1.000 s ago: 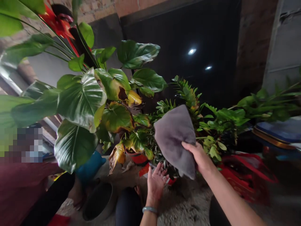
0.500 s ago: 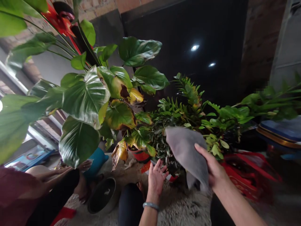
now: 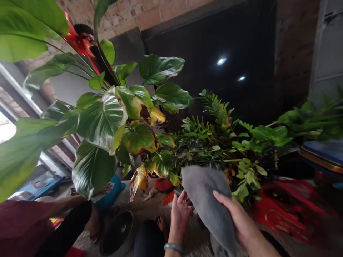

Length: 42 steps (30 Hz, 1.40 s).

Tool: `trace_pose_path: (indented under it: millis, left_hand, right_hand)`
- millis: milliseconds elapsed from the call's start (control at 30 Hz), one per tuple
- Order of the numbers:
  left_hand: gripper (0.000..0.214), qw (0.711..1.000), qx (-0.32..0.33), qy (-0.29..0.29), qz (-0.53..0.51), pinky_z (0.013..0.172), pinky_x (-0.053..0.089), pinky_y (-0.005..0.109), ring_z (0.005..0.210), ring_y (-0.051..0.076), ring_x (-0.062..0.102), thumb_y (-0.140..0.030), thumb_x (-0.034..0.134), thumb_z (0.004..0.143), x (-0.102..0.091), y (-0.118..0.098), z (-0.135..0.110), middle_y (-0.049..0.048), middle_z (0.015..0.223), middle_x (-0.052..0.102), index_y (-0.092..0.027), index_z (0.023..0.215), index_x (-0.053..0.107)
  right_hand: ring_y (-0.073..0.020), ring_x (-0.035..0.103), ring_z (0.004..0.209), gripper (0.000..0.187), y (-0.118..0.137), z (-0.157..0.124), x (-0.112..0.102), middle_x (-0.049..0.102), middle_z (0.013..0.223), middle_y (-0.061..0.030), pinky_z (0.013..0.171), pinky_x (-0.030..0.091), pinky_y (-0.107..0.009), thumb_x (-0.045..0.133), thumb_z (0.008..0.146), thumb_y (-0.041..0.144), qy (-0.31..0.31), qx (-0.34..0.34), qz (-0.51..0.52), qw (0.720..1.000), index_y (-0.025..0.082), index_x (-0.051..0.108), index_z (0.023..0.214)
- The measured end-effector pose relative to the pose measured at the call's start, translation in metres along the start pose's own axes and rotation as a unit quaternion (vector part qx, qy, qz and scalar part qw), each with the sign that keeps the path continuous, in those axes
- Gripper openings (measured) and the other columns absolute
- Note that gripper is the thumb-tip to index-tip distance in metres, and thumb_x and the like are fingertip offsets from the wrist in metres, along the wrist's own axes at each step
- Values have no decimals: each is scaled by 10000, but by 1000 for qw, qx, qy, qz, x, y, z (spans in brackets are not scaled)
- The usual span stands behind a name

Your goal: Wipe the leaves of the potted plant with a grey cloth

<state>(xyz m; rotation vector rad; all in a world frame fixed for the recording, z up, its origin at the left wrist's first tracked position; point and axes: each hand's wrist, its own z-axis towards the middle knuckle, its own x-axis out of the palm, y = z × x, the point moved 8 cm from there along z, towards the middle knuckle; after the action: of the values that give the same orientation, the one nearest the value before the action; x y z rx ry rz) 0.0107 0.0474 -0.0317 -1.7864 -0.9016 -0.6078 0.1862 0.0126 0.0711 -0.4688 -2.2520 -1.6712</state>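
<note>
A grey cloth [image 3: 210,200] hangs from my right hand [image 3: 238,217], which is closed on it with the thumb lying across the front. Part of the cloth droops below that hand. Just left of the cloth is my left hand [image 3: 180,216], palm up, its fingers apart and slightly curled; a bracelet circles its wrist. Its fingertips come close to the cloth's left edge, and I cannot tell whether they touch. Dark leafy plants [image 3: 198,142] stand right behind the cloth and partly disappear behind it.
A large-leaved plant [image 3: 100,116] with some yellowed leaves fills the left. Below it are a red pot [image 3: 162,184] and a dark basin [image 3: 117,228]. At lower left sits another person [image 3: 24,228]. A red bag [image 3: 281,210] lies to the right, near a blue-topped stool [image 3: 324,151].
My right hand has brought the cloth lower and a little to the left, nearer my left hand. The view has shifted slightly, so the plants appear lower.
</note>
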Motion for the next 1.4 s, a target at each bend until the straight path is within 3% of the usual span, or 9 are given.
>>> trace_pose_path:
  millis: [133, 233, 367, 467, 633, 733, 1000, 1200, 1400]
  left_hand:
    - [448, 1000, -7, 8, -9, 732, 497, 375, 758, 240, 672, -445, 380, 938, 6, 5, 4, 106, 868, 740, -161, 1108, 681]
    - [429, 999, -7, 22, -23, 850, 494, 398, 912, 267, 690, -461, 407, 921, 6, 0, 1, 91, 901, 759, -223, 1129, 696]
    - [502, 999, -32, -20, -35, 980, 447, 460, 1022, 335, 679, -495, 432, 896, -14, -3, -3, 135, 858, 769, -144, 1107, 722]
    - [516, 996, -55, -42, -52, 1012, 431, 484, 1061, 355, 668, -489, 428, 900, -25, 5, -4, 143, 871, 770, -129, 1128, 718]
    - [450, 996, -1, 20, -87, 1012, 443, 424, 1089, 311, 653, -444, 477, 901, 1, 7, -2, 104, 1028, 765, -217, 1239, 667]
    - [422, 996, 12, 33, -87, 998, 439, 405, 1033, 268, 669, -382, 430, 934, 15, 1, -3, 92, 1025, 764, -208, 1256, 640]
    - [419, 992, -72, -91, 57, 934, 452, 391, 940, 253, 681, -435, 500, 894, -19, 1, -34, 135, 1015, 732, -118, 1126, 646]
    - [413, 995, 19, -38, 91, 1007, 443, 392, 986, 295, 676, -388, 890, 515, 25, 18, -76, 88, 874, 761, -150, 816, 736]
    - [475, 992, 4, -20, 123, 987, 483, 433, 941, 320, 696, -388, 934, 387, 56, 10, -97, 108, 863, 773, -136, 729, 720]
  right_hand:
    - [-317, 698, 862, 406, 62, 35, 55, 774, 815, -72, 778, 528, -396, 804, 498, 412, -11, -86, 7, 996, 174, 706, 812]
    - [-299, 686, 790, 285, 37, 54, 79, 742, 696, -51, 755, 514, -393, 757, 522, 364, 30, -40, -49, 998, 174, 708, 728]
    - [-337, 670, 835, 222, -23, 30, 38, 736, 728, -88, 766, 497, -439, 733, 516, 310, -6, 30, -117, 993, 174, 707, 690]
    - [-321, 664, 881, 270, -27, 2, 11, 740, 815, -82, 775, 497, -407, 744, 525, 314, 0, 54, -179, 982, 184, 726, 762]
    - [-245, 641, 738, 264, 42, 2, 65, 723, 742, -26, 687, 491, -345, 737, 585, 365, 145, -70, -133, 978, 183, 730, 774]
    - [-234, 636, 712, 254, 56, 25, 76, 716, 688, -21, 696, 482, -337, 749, 560, 375, 94, -122, -70, 986, 174, 716, 711]
    - [-347, 697, 870, 490, -62, 2, -11, 757, 722, -96, 769, 521, -403, 798, 412, 465, -107, 83, 20, 991, 158, 719, 786]
    - [-371, 700, 930, 532, -54, -16, 6, 773, 847, -143, 829, 534, -415, 742, 464, 601, -94, 15, -53, 994, 181, 704, 789]
    - [-376, 667, 1051, 550, -63, -12, 15, 749, 1007, -192, 939, 504, -457, 546, 713, 635, -88, -127, -236, 959, 171, 708, 961]
